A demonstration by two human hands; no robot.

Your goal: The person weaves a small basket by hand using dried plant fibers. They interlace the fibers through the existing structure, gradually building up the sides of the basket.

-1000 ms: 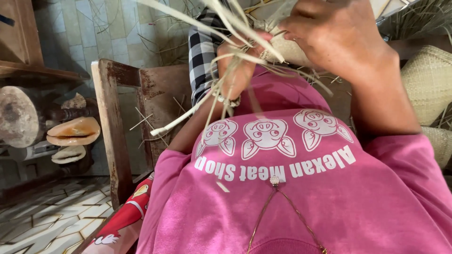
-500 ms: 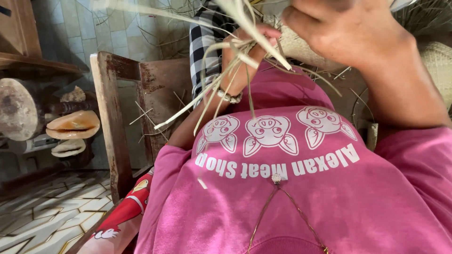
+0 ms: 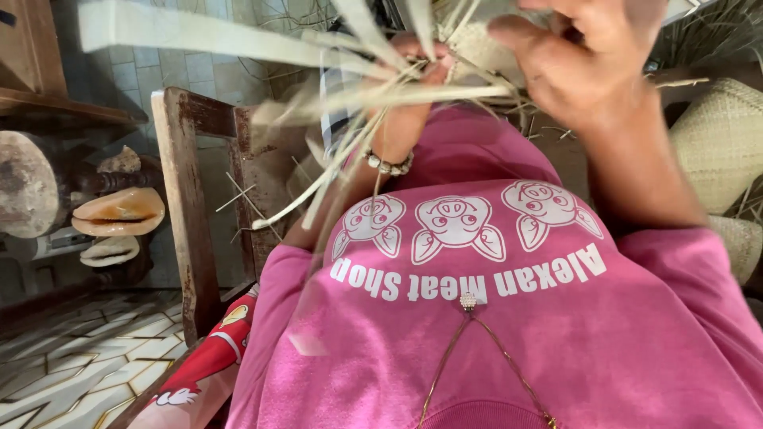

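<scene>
Room: a tiled floor (image 3: 71, 357) with pale patterned tiles, a dark wooden chair frame (image 3: 187, 214) standing at the left, and large shells (image 3: 119, 213) on a stand beyond it.
Head view, foreground: a pink shirt (image 3: 509, 342) with white pig prints fills the lower frame; a thin chain (image 3: 469, 334) hangs down its middle.
Left hand: the left hand (image 3: 417, 67), with a bead bracelet (image 3: 388, 164) at the wrist, is closed on a bunch of pale straw strips (image 3: 350, 103); its fingers are pinched together on them near the point where the strips cross.
Right hand: the right hand (image 3: 580, 67) sits just right of that crossing, fingers curled and partly apart; it is blurred, so whether it pinches a strip cannot be told.
Strips: they fan out from the left hand's grip, long axes running leftward and down-left, one broad strip reaching toward the top-left corner.
Key relation: the crossing lies between the two hands, the left hand being on it and the right just beside.
Woven piece: a pale woven piece (image 3: 485, 48) shows behind the hands.
Right edge: woven baskets (image 3: 719, 143) lie well apart.
</scene>
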